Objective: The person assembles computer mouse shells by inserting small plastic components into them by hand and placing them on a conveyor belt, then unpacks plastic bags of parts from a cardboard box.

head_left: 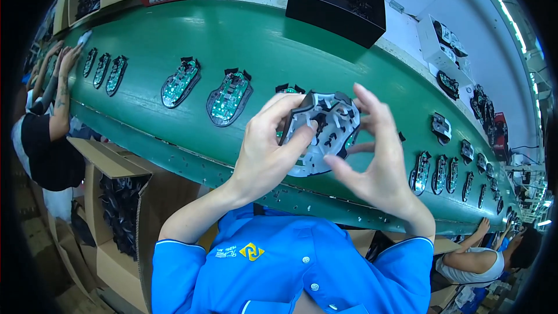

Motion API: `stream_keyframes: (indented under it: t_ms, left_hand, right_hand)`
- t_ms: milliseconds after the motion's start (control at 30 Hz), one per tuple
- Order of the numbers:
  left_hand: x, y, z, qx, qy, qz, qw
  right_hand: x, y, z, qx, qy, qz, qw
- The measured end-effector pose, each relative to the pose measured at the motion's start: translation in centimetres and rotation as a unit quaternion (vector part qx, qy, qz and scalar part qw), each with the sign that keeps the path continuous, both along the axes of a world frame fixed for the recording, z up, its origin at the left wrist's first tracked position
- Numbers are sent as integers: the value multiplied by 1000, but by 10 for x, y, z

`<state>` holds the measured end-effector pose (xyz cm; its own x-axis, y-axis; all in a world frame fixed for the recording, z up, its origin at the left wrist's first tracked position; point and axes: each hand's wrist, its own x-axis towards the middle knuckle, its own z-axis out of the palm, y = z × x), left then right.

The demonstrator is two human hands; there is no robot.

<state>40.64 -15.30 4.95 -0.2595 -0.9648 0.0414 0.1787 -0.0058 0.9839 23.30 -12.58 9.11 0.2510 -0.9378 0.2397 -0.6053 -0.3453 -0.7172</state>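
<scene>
My left hand [260,146] grips a mouse shell [333,129], its hollow inside turned up toward me. The shell is pale grey within and has a black rim; my left thumb presses into it. At the shell's right side is my right hand [381,166], fingers spread and slightly blurred. Its thumb and fingertips are close to the edge, and I cannot make out firm contact. Behind the shell, a mouse base with a green circuit board [289,89] is mostly hidden on the belt. To its left lies another such base [229,99].
Several mouse bases [181,83] line the green conveyor belt [256,29]. A black box [336,7] of small parts stands on the far ledge. Open cartons [119,244] sit below left. Co-workers' arms reach in at the far left [63,78] and right [482,229].
</scene>
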Motion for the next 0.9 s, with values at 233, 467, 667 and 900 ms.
stream_keyframes:
  t_ms: [233, 467, 667, 900]
  left_hand:
    - [-3, -1, 7, -45, -9, 5, 999]
    - [4, 6, 10, -145, -44, -6, 988]
    - [7, 11, 10, -134, -146, -14, 980]
    - [2, 10, 3, -225, -126, 29, 966]
  right_hand:
    - [19, -2, -31, -109, -52, -41, 992]
    - [13, -3, -29, -114, -133, -41, 984]
    - [16, -1, -29, -119, -143, -43, 982]
    - [21, -3, -34, -113, -193, -38, 974]
